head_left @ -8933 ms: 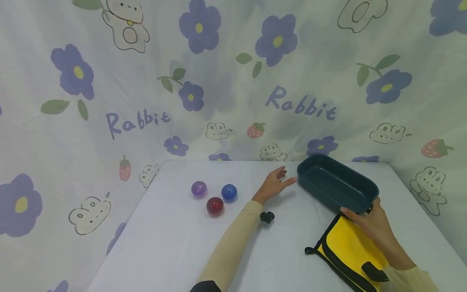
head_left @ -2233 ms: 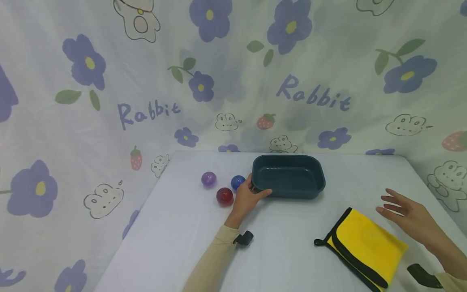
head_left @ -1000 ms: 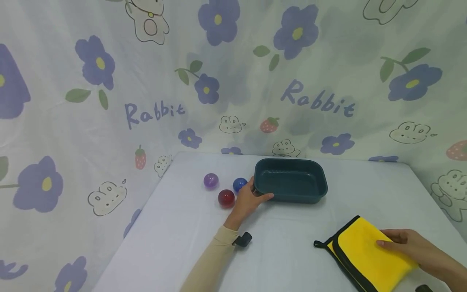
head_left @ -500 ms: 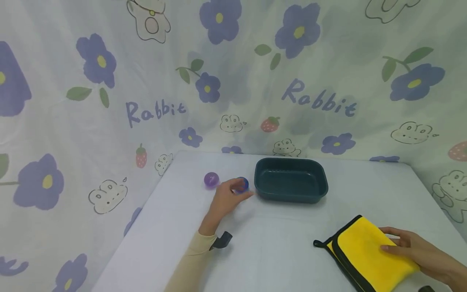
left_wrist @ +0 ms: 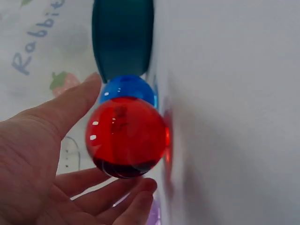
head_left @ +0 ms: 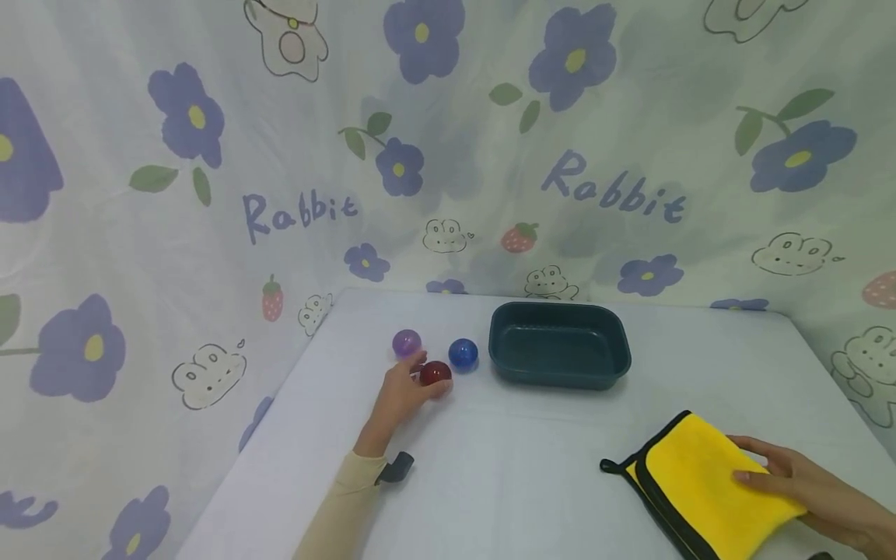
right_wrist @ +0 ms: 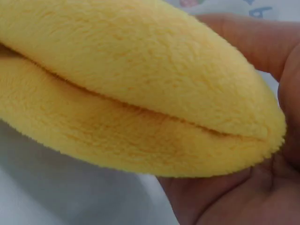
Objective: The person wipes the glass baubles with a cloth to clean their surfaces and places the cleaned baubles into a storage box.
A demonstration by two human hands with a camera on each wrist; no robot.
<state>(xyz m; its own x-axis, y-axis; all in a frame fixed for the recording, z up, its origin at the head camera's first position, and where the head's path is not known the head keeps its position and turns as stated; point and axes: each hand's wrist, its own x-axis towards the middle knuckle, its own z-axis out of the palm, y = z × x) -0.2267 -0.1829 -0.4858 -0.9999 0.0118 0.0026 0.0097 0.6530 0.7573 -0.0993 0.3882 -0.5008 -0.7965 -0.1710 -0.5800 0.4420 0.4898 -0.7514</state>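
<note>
Three glossy balls sit at the left of the white table: a purple ball farthest left, a red ball nearer us, a blue ball just beside the dark teal tray. Our left hand cups the red ball with fingers loosely spread; they look to touch it without closing, though we cannot be sure from the head view. We judge a smooth ball could slip from so loose a hold, roll and knock the blue one toward the tray. On the right, our right hand pinches the folded yellow cloth, thumb above and fingers under; lifted by that one edge, its fold could fall open. Only the left wrist view shows the open palm behind the ball; only the right wrist view shows the fingers beneath the cloth's double layer.
</note>
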